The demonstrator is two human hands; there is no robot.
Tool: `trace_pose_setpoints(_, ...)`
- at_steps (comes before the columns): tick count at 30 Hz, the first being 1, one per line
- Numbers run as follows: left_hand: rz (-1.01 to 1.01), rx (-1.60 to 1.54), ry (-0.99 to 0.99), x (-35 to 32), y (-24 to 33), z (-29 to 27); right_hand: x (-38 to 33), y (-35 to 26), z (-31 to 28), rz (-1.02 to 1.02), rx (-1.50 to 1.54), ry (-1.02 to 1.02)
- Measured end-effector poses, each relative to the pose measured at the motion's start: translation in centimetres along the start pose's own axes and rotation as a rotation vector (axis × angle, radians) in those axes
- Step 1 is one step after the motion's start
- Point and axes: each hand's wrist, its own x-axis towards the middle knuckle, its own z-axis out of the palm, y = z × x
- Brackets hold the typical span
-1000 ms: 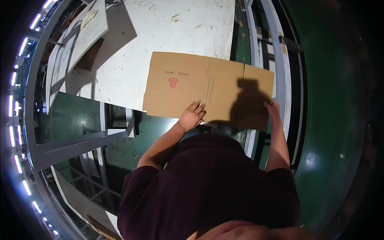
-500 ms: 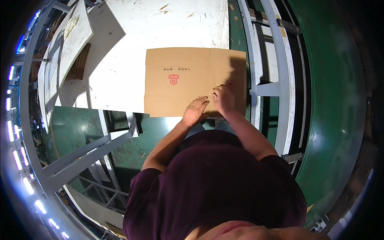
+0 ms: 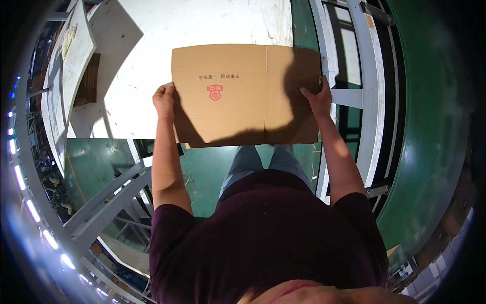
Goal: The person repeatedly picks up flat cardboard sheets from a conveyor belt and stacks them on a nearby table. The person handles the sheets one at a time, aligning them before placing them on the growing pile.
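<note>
A flat brown cardboard sheet [image 3: 238,109], probably a folded carton, has a red emblem and dark print on its upper face. Its left edge is pinched by my left hand [image 3: 163,100], fingers closed at the rim. At the opposite edge my right hand [image 3: 319,99] grips the board, thumb lying over the top and fingers beyond the side. Short slits run in from the far and near edges, right of the middle. Below its near left corner a sliver of more cardboard [image 3: 188,146] shows; how many layers lie there is hidden.
A white scuffed tabletop [image 3: 217,23] lies under and beyond the cardboard. On the left a tilted white panel [image 3: 66,76] stands by a brown stack [image 3: 88,81]. Grey metal rails [image 3: 372,101] run along the right, above a green floor [image 3: 425,126].
My hands have parted from near the sheet's near edge and moved out to its left and right edges. The cardboard now looks larger and reaches a little further left and away.
</note>
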Motion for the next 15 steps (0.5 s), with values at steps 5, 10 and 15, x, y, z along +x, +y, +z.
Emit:
trace_pose_setpoints(5, -0.256, -0.223, -0.207, 1.0, 1.4, 1.5, -0.3, 0.1, -0.7, 0.259, 0.406, -0.254)
trace_pose_setpoints(10, 0.258, 0.792, 0.249, -0.6, 0.9, 4.5, -0.7, 0.5, 0.0, 0.224, 0.328, -0.222)
trace_pose_setpoints(15, 0.13, 0.903, 0.304, -2.6, 1.9, 5.9, -0.3, 0.3, -0.3, 0.148, 0.254, -0.225)
